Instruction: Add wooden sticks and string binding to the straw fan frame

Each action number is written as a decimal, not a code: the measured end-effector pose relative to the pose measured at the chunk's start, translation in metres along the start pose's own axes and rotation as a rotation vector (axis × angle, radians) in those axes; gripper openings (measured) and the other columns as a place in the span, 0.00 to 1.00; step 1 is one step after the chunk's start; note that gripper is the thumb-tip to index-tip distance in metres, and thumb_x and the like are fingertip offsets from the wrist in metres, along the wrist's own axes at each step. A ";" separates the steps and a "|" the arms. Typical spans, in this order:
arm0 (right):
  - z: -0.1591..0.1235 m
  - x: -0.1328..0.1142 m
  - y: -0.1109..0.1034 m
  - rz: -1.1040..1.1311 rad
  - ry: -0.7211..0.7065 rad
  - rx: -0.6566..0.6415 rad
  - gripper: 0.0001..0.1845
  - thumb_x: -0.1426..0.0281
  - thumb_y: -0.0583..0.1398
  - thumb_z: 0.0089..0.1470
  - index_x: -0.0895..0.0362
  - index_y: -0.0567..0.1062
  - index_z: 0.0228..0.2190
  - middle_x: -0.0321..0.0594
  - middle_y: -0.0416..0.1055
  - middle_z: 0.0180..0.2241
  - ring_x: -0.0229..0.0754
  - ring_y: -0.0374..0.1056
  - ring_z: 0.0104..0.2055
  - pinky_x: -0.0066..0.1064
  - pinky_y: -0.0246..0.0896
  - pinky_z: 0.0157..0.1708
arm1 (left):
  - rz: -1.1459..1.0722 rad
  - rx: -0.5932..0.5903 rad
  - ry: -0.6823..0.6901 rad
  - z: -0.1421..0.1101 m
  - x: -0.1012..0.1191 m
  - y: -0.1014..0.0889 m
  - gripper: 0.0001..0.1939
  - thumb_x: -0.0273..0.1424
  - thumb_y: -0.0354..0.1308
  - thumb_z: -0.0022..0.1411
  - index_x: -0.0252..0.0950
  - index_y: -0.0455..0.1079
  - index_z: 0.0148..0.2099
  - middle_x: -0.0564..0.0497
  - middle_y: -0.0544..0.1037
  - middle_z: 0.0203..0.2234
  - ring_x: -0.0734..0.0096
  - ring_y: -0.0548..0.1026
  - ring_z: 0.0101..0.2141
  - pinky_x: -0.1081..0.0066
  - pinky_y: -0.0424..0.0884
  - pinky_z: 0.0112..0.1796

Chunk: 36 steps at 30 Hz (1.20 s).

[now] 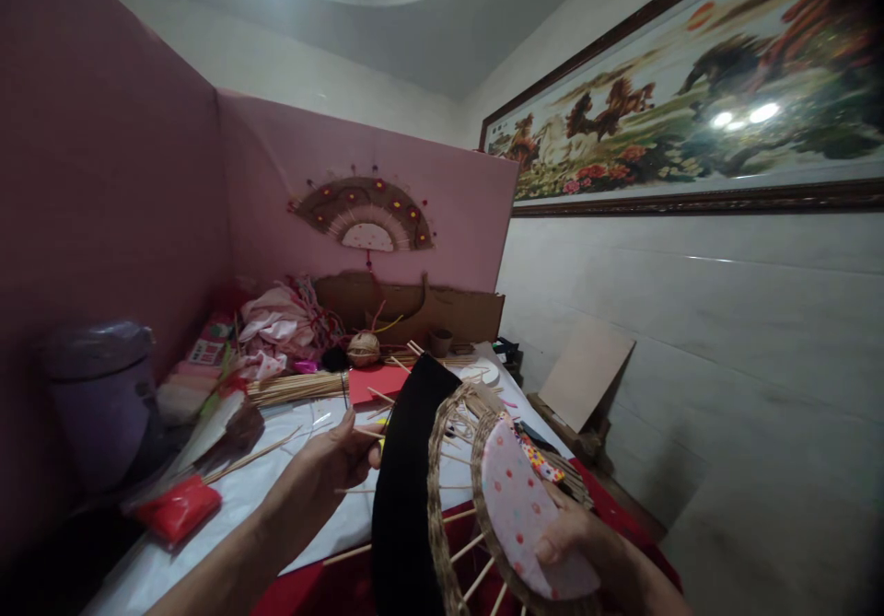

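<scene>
A half-round craft fan [414, 496] is held up in front of me, tilted, its outer edge to the left. Thin wooden sticks fan out from a pink dotted fabric base [515, 496] trimmed with braided twine, through a second twine band and a wide black fabric strip, and poke out past its edge. My right hand [576, 542] grips the base, thumb on the dotted fabric, other fingers behind. My left hand [352, 455] is closed at the outer edge, thumb and fingers pinching a stick end beside the black strip; the fingertips are partly hidden.
On the white-covered table lie a bundle of sticks [296, 388], a twine ball [364, 349], red card [373, 384], a red packet [178, 510] and pink fabric [280, 317]. A finished fan [369, 215] hangs on the pink panel. A lilac bin [100, 404] stands left.
</scene>
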State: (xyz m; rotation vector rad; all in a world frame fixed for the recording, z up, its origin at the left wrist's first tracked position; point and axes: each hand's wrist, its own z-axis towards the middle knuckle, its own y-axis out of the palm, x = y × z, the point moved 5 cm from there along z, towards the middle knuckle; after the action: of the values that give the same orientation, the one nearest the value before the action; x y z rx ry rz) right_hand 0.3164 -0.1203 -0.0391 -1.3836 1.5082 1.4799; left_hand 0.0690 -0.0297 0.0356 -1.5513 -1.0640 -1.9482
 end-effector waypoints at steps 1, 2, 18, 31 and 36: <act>-0.001 -0.001 0.000 0.008 -0.012 0.015 0.29 0.75 0.62 0.20 0.61 0.72 0.34 0.40 0.71 0.27 0.37 0.64 0.24 0.25 0.59 0.21 | 0.043 0.011 0.010 0.000 -0.001 -0.001 0.24 0.46 0.45 0.59 0.33 0.74 0.28 0.48 0.72 0.24 0.70 0.66 0.28 0.70 0.61 0.32; -0.002 -0.003 0.001 0.018 -0.027 0.040 0.28 0.75 0.62 0.21 0.61 0.72 0.34 0.40 0.71 0.26 0.36 0.64 0.23 0.25 0.59 0.21 | 0.097 0.043 0.020 -0.001 -0.002 -0.003 0.23 0.45 0.46 0.58 0.33 0.74 0.29 0.48 0.71 0.23 0.71 0.66 0.26 0.70 0.61 0.31; -0.014 -0.019 0.000 -0.028 -0.077 0.087 0.26 0.72 0.61 0.26 0.60 0.73 0.35 0.41 0.72 0.25 0.39 0.65 0.23 0.27 0.60 0.22 | 1.142 0.349 0.425 -0.016 0.035 -0.010 0.11 0.36 0.53 0.56 0.38 0.75 0.33 0.51 0.77 0.24 0.70 0.73 0.25 0.73 0.66 0.27; -0.015 -0.018 0.000 -0.033 -0.102 0.188 0.25 0.74 0.63 0.24 0.59 0.73 0.33 0.39 0.73 0.25 0.40 0.66 0.24 0.27 0.60 0.21 | 1.498 0.279 0.652 -0.030 0.020 0.009 0.11 0.31 0.48 0.61 0.38 0.73 0.36 0.51 0.76 0.25 0.70 0.73 0.27 0.70 0.65 0.29; -0.020 -0.016 0.002 0.017 -0.116 0.163 0.23 0.72 0.62 0.28 0.60 0.73 0.34 0.42 0.73 0.26 0.38 0.65 0.22 0.25 0.58 0.19 | 1.399 0.289 0.698 -0.034 0.020 0.007 0.11 0.32 0.48 0.61 0.36 0.72 0.38 0.50 0.75 0.25 0.71 0.71 0.27 0.70 0.64 0.29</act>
State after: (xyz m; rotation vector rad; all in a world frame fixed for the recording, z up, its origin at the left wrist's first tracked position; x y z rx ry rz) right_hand 0.3239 -0.1351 -0.0196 -1.1723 1.5336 1.3892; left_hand 0.0473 -0.0578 0.0543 -0.8302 0.1266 -1.0408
